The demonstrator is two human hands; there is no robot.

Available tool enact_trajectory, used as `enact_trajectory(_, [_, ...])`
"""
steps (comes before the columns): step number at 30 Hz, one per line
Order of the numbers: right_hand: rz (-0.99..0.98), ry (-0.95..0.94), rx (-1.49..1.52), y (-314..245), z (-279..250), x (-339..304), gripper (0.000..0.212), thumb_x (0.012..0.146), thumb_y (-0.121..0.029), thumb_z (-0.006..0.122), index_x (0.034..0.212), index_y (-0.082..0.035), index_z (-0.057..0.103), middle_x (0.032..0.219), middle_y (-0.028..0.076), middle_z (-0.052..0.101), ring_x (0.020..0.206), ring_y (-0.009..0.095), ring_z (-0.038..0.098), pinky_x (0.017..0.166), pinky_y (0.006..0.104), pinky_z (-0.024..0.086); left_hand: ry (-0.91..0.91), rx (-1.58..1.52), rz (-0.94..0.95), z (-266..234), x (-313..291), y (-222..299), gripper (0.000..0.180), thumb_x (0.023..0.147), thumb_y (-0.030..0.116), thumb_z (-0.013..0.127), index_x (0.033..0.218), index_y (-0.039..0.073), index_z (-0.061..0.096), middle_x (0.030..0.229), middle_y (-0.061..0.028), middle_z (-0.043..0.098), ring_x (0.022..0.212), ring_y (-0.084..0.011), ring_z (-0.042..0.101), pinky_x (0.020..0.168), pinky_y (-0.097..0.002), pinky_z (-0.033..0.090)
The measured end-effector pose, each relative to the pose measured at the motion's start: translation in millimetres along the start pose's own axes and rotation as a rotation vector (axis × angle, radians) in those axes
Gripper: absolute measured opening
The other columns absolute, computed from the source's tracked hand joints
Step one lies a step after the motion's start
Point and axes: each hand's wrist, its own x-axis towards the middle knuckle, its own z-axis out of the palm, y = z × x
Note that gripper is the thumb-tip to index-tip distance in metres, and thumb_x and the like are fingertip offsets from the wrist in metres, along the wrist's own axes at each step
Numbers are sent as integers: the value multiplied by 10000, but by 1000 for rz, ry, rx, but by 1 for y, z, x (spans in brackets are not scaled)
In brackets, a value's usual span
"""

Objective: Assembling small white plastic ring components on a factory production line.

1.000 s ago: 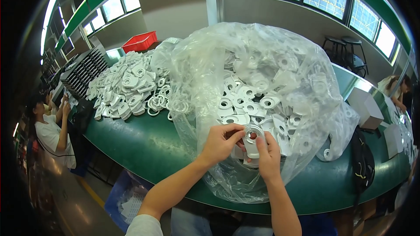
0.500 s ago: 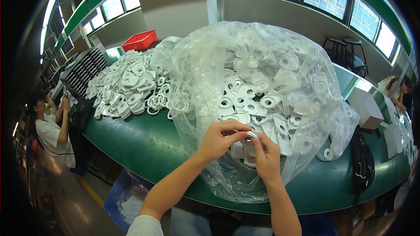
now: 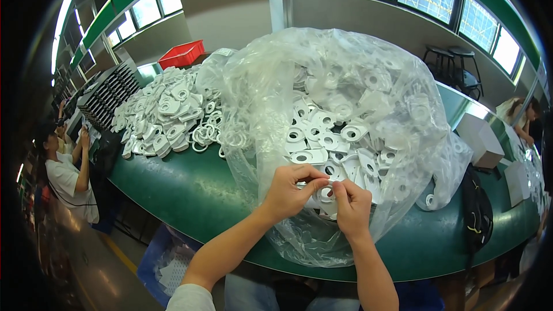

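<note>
My left hand (image 3: 291, 192) and my right hand (image 3: 353, 206) meet over the front of a large clear plastic bag (image 3: 259, 69). Thumbs and fingertips of both pinch a white ring-shaped part (image 3: 326, 192), much of it covered by the fingers. Whether it is a loose ring or a ring on a flat plate, I cannot tell. Behind my fingers, the bag's opening shows many white flat parts (image 3: 330, 141), each with a round hole. More of them show through the film.
Left of the bag, a heap of white parts (image 3: 167, 106) and loose white rings (image 3: 204, 135) lies on the green table (image 3: 173, 187). Around it are a red bin (image 3: 182, 53), stacked dark trays (image 3: 109, 95), white boxes (image 3: 479, 138) and a black bag (image 3: 477, 210). People sit at both sides.
Both hands stay together at the bag's front. The ring between the fingertips has tilted and now shows less of its face above the thumbs.
</note>
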Motion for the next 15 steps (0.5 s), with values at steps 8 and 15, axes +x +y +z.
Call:
enact_trajectory(8, [37, 78, 80, 10, 6, 0, 337, 971, -222, 446, 730, 5, 512, 612, -12, 458, 601, 59, 375, 520, 245, 313, -104, 58, -36, -2, 7, 6, 178, 795, 13, 672, 967, -20, 637, 854, -76, 645, 736, -104, 598, 657, -234, 492])
enact_trajectory(15, [62, 26, 109, 19, 1, 3, 341, 983, -222, 412, 742, -1, 508, 672, -19, 475, 637, 56, 390, 551, 236, 333, -161, -212, -228, -9, 4, -7, 193, 845, 21, 608, 1031, -21, 634, 862, -46, 651, 716, -68, 586, 607, -234, 496])
